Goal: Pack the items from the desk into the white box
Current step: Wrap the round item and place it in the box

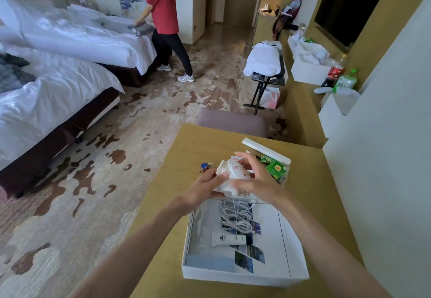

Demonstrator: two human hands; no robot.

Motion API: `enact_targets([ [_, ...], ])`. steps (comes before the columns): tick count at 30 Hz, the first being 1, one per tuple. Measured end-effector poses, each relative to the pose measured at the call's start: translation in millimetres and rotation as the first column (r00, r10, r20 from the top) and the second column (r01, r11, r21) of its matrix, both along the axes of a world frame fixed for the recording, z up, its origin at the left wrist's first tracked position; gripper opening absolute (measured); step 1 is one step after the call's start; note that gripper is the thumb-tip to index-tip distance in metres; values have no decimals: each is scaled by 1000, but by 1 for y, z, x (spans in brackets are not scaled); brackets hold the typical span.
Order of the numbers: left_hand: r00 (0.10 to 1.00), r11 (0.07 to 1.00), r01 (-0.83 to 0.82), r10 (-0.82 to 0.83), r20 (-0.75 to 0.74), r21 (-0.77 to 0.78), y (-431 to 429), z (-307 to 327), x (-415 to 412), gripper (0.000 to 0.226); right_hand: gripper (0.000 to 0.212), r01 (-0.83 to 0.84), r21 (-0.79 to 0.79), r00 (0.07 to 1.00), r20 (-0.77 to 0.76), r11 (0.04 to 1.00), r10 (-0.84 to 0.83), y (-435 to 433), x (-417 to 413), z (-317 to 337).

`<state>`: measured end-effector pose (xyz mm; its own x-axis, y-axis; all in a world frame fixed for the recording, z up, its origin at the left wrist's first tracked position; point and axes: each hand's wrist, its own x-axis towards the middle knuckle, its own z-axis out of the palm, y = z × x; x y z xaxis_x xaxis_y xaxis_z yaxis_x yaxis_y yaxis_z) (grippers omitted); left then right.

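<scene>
Both-handed: left hand point(205, 187) and right hand point(253, 181) gripping white round object point(233, 174), held above far end of white box point(245, 274) on desk point(177, 157). Inside box already: coiled white cable point(235, 216), white tube point(228, 239). Beyond hands on desk: green tea packets point(276, 168), keys point(205, 166)

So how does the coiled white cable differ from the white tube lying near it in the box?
The coiled white cable is a loose bundle of loops; the white tube is one flat, straight piece. The cable lies farther from the camera, just below the hands, while the tube lies nearer, below the cable. The tube carries dark print and a dark cap end; the cable shows no print. Both are white and already rest inside the white box.
</scene>
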<state>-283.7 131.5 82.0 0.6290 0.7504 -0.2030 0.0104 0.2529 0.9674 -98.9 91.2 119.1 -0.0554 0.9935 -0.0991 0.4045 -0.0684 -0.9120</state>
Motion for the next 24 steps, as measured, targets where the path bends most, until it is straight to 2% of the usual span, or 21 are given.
enact_targets([
  [4, 999, 999, 40, -39, 29, -24, 12, -3, 1, 58, 61, 65, 39, 998, 18, 997, -66, 5, -6, 9],
  [7, 997, 994, -13, 21, 69, -113, 21, -7, 1, 68, 57, 173, 85, 984, 20, 981, -176, 6, -4, 15],
  [9, 991, 982, -78, 95, 91, -173, 27, -13, 1, 57, 59, 247, 152, 965, 58, 957, -258, 7, -1, 18],
  [11, 985, 973, -131, 149, 82, -191, 30, -17, 2, 38, 61, 296, 297, 913, 191, 908, -361, 6, -3, 19],
  [12, 983, 971, -150, 166, 75, -184, 30, -18, 2, 31, 62, 281, 389, 870, 283, 877, -404, 5, -6, 19],
  [14, 983, 976, -159, 171, 68, -149, 31, -17, 3, 25, 61, 123, 571, 749, 482, 811, -454, 5, -14, 15],
  [16, 986, 985, -148, 153, 63, -84, 30, -15, 4, 28, 58, -14, 642, 690, 561, 767, -457, 7, -24, 5],
  [18, 989, 992, -127, 129, 72, -29, 29, -13, 5, 28, 59, -8, 615, 746, 529, 788, -405, 10, -33, -5],
  [21, 993, 995, -99, 98, 72, 23, 30, -8, 3, 25, 63, 99, 509, 878, 359, 855, -315, 14, -39, -13],
  [24, 994, 997, -62, 58, 88, 40, 32, -6, -2, 20, 67, 146, 364, 937, 246, 920, -246, 17, -38, -10],
])
